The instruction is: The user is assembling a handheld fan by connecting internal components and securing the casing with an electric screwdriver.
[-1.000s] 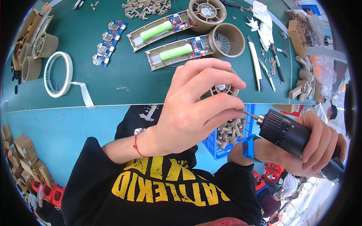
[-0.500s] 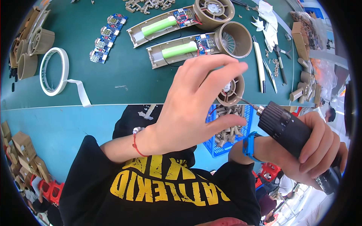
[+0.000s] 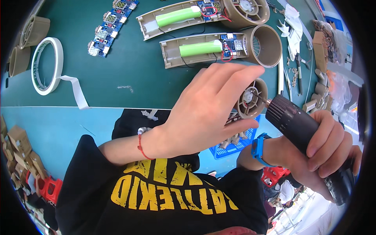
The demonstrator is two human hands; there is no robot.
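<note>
My left hand (image 3: pixel 211 103) curves around a small tan fan housing (image 3: pixel 261 102), thumb below and forefinger above it; the other fingers are partly hidden. The housing's spoked open end, with a white hub in the middle, faces right. In my right hand (image 3: pixel 327 145) is a black electric screwdriver (image 3: pixel 290 119), pointed left. Its bit reaches inside the housing's rim, close to the hub; whether it touches a screw is too small to tell. Beyond lie two tan handle shells (image 3: pixel 170 58), each with a green battery cell (image 3: pixel 200 48), a blue circuit board (image 3: pixel 234 44) and a round housing (image 3: pixel 270 43).
A strip of blue display boards (image 3: pixel 107 33) and a tape roll (image 3: pixel 58 66) with a loose end lie left on the green table (image 3: pixel 129 70). Pliers (image 3: pixel 300 74) and white scraps (image 3: pixel 293 29) are at right. A blue crate (image 3: pixel 235 148) of tan parts stands below the table edge.
The screwdriver's bit has moved from the housing's rim to inside it, near the hub. My left thumb and forefinger now sit closer around the housing. The view has shifted a little.
</note>
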